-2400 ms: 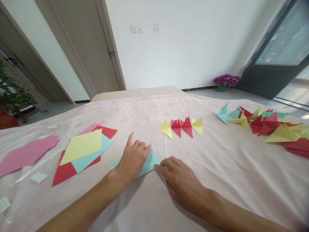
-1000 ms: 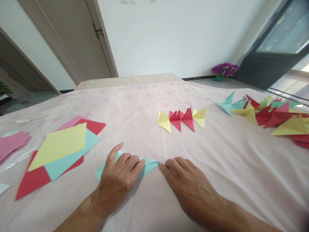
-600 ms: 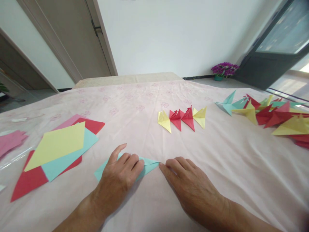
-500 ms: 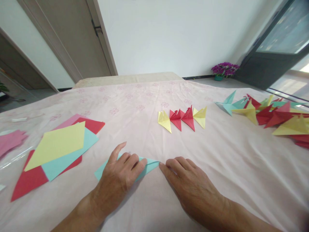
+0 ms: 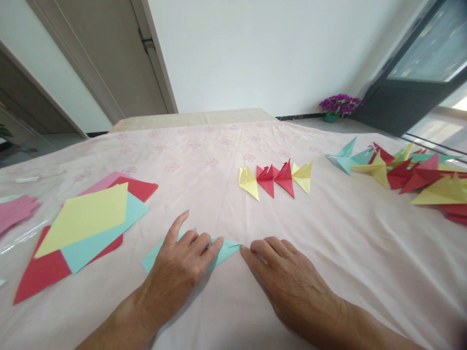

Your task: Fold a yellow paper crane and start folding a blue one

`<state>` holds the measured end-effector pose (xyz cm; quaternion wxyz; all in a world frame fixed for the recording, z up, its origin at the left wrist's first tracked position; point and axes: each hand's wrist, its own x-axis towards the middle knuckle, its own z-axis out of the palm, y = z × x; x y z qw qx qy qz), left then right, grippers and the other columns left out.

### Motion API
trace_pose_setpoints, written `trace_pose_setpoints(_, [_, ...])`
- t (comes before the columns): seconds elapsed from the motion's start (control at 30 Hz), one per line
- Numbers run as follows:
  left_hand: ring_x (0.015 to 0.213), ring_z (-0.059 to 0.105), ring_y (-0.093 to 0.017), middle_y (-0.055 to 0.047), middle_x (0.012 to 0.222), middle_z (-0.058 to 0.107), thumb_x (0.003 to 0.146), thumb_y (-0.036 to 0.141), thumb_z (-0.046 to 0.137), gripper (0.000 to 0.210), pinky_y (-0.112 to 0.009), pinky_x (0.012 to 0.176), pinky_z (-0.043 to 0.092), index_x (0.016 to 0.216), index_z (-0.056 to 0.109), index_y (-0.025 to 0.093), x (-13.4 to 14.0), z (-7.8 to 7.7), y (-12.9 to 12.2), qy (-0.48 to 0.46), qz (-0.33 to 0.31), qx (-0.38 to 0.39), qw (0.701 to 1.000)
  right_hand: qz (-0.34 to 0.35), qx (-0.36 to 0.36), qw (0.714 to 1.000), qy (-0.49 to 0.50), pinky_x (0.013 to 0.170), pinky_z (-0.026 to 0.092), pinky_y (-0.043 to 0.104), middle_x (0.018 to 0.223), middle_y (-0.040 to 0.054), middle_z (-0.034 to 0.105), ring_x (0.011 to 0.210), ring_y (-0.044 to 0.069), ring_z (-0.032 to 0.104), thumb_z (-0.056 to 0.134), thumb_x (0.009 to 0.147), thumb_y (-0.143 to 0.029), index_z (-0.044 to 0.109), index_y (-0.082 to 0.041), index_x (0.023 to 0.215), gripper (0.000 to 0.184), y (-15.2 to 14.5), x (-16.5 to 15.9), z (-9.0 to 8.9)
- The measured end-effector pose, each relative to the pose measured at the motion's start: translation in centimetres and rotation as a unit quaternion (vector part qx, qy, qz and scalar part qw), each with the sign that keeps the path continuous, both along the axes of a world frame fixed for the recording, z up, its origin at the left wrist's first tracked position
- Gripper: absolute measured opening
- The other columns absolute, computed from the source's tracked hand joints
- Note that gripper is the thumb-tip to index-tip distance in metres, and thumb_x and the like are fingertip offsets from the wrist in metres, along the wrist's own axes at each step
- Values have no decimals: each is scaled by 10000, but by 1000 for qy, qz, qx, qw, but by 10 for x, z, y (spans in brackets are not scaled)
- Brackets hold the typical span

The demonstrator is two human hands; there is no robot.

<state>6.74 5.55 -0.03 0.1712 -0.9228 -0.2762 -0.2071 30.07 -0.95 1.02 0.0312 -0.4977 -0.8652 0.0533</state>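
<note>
A light blue folded paper (image 5: 226,250) lies flat on the tablecloth in front of me, narrowing to a point at its right end. My left hand (image 5: 186,257) covers its middle, thumb and curled fingers pressed on the paper, with the little finger raised. The paper's left corner shows past that hand; its centre is hidden beneath. At the pointed right tip, my right hand (image 5: 279,267) holds on with thumb and forefinger, the other fingers curled in. Beyond the hands stand folded paper cranes in a row: a yellow crane (image 5: 248,183), red ones (image 5: 265,181) and another yellow crane (image 5: 302,177).
Coloured paper sheets (image 5: 87,216) overlap at the left, beside pink paper (image 5: 16,212) and clear plastic (image 5: 24,238). A heap of red, yellow and blue cranes (image 5: 408,172) lies far right. The pale pink tablecloth (image 5: 204,321) is wrinkled. Purple flowers (image 5: 340,104) stand by the wall.
Both hands stay in nearly the same place on the blue paper. The fold near the right tip looks slightly flatter, and my left little finger is raised a touch higher.
</note>
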Motion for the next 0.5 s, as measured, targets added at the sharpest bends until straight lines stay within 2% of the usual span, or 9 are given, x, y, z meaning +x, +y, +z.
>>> trace_pose_setpoints(0.4, [682,551,-158,-12,778,641,935,105,412,310,-624,1127,267,1060,691,158,2,0,-2,-16,2,7,1000,-7,19,1000,23,760,424,379,1009,66,583,858,227,486,536,841,-68,557,-184,1149,330,-1,-2,-2])
trace_pose_setpoints(0.5, [688,557,-159,-14,779,641,924,92,426,303,-628,1127,266,1058,689,156,2,0,-3,-18,1,4,1000,-9,51,998,36,776,433,390,1040,95,587,884,236,491,488,840,-50,499,-145,1260,430,-2,-2,-5])
